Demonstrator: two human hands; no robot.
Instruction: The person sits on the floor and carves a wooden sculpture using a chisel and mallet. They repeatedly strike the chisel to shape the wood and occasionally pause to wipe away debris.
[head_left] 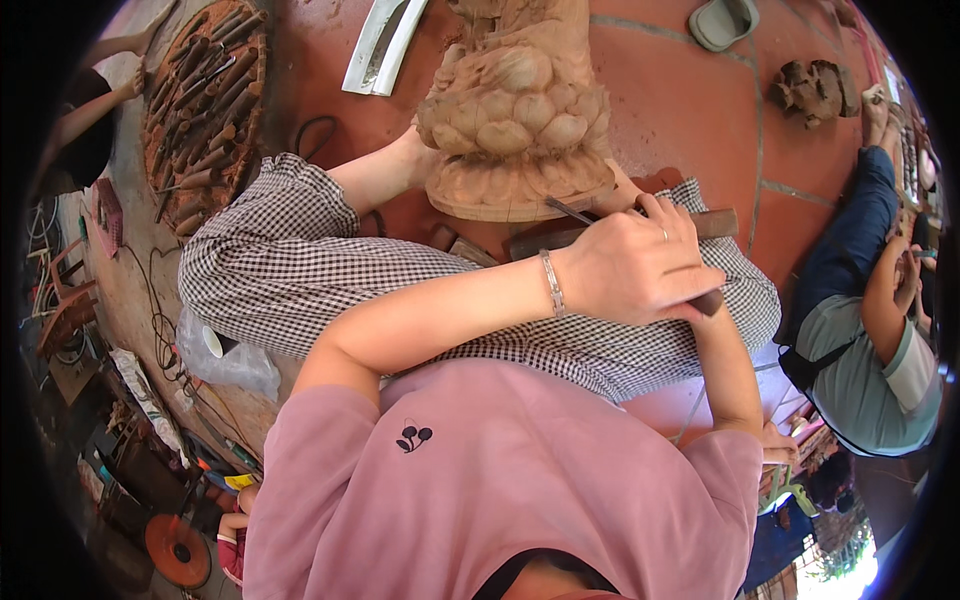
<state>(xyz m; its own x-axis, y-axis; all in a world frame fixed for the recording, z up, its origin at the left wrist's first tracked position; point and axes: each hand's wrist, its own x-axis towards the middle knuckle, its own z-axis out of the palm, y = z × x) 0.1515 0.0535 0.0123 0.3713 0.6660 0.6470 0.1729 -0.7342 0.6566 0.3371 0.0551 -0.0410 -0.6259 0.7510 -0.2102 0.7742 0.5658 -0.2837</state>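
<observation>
My left hand (628, 262), with a bracelet at the wrist, reaches across my lap and is closed round a carving chisel. The chisel's dark handle end (708, 302) sticks out beyond its fingers, while the thin metal blade (566, 208) points at the rim of a carved wooden base. That base (515, 125), ringed with rounded petals, stands between my feet. My right forearm (728, 375) comes up beneath the left hand, which covers most of the right hand; its grip is hidden. Under both hands lies a brown wooden bar (718, 223), partly covered.
At the far left a round tray (150, 140) carries many wooden-handled tools. A pale curved piece (385, 48), a slipper (722, 24) and a wood chunk (813, 92) lie on the tiles. Another person (870, 360) sits at right; another's arm shows upper left. Cables (160, 320) trail at left.
</observation>
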